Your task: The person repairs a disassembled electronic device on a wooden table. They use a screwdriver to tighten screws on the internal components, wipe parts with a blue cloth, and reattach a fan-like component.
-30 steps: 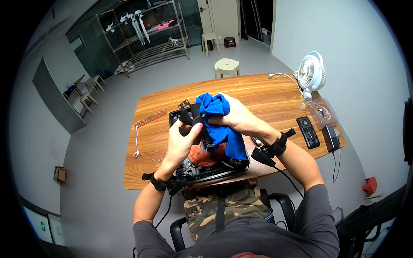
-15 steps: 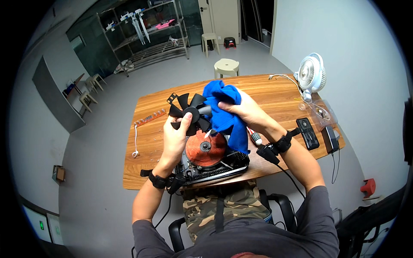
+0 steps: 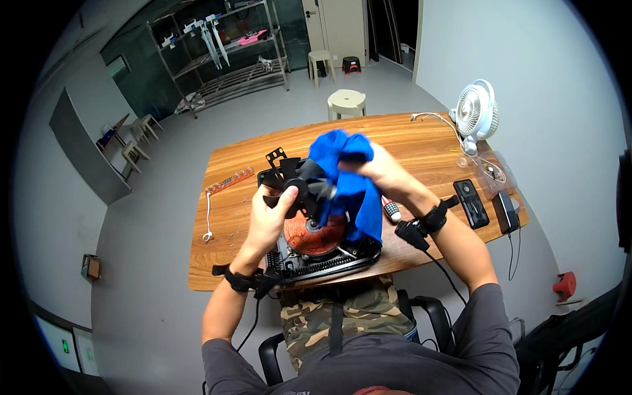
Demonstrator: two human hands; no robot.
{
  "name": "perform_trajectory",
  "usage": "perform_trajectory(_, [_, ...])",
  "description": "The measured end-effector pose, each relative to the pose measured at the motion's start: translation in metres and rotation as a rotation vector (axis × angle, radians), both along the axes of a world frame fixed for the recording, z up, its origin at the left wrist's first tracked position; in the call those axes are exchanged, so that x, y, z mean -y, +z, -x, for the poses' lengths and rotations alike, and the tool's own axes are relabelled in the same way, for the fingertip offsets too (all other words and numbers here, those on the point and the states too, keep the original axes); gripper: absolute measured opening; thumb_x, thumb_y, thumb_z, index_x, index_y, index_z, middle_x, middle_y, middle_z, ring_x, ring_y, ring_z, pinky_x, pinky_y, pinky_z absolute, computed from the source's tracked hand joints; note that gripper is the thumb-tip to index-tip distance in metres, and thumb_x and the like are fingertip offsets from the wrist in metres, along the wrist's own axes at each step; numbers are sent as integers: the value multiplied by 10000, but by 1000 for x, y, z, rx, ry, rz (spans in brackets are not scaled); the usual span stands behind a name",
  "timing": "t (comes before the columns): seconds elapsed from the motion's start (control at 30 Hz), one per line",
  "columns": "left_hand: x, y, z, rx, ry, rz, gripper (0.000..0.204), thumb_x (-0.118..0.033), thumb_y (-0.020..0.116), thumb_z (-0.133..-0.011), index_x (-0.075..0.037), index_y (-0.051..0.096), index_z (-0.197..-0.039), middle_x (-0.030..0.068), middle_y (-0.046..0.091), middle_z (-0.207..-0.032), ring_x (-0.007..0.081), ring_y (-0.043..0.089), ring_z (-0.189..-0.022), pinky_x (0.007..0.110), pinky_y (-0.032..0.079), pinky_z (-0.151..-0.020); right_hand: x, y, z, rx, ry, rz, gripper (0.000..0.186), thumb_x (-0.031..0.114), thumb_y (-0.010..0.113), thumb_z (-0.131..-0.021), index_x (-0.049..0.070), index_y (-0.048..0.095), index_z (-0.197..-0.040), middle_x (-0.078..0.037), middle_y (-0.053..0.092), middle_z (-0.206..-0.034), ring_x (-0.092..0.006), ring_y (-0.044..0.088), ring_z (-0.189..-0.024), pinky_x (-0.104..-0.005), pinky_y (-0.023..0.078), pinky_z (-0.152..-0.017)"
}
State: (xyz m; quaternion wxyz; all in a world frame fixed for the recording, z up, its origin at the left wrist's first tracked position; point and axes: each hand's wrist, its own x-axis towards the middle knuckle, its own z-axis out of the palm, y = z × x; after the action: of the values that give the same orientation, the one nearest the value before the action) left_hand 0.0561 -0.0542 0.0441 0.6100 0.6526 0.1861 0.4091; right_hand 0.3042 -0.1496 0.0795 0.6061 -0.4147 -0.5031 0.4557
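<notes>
Head view: the left hand [image 3: 268, 220] is clamped around a black fan [image 3: 294, 187], thumb pressed over its hub, holding it up above the wooden table [image 3: 421, 141]. The right hand [image 3: 380, 172] is closed on a bunched blue cloth [image 3: 345, 174], fingers together in the fabric, pressing it against the fan's blades. Below both hands lies an opened black device [image 3: 322, 258] with a round copper-coloured disc [image 3: 315, 235] exposed.

Judging from this, the fan is already lifted free of the device and the wiping is under way; how much of the blades is clean cannot be told, and the fan is not yet set back.

Counted: one black fan, one blue cloth, one opened device, one white desk fan [image 3: 475, 113], one red-handled screwdriver [image 3: 391, 210], two dark flat gadgets [image 3: 471, 203] at the right edge, two stools [image 3: 347, 102] behind the table
</notes>
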Motion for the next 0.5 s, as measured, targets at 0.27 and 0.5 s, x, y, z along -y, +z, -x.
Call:
perform_trajectory(0.27, [5, 16, 6, -201, -294, 87, 432, -187, 764, -936, 33, 620, -1279, 49, 699, -1105, 109, 648, -1002, 275, 526, -930, -2, 11, 7, -129, 187, 14, 567, 317, 647, -1022, 12, 449, -1458, -101, 602, -1323, -189, 598, -1204, -355, 501, -1063])
perform_trajectory(0.5, [8, 5, -8, -189, -228, -24, 308, -185, 766, -939, 29, 666, -1137, 75, 737, -1012, 109, 680, -914, 265, 553, -822, 1, 13, 6, -145, 285, -72, 522, 325, 673, -1003, 30, 521, -1407, -85, 611, -1320, -172, 589, -1203, -351, 488, -1063])
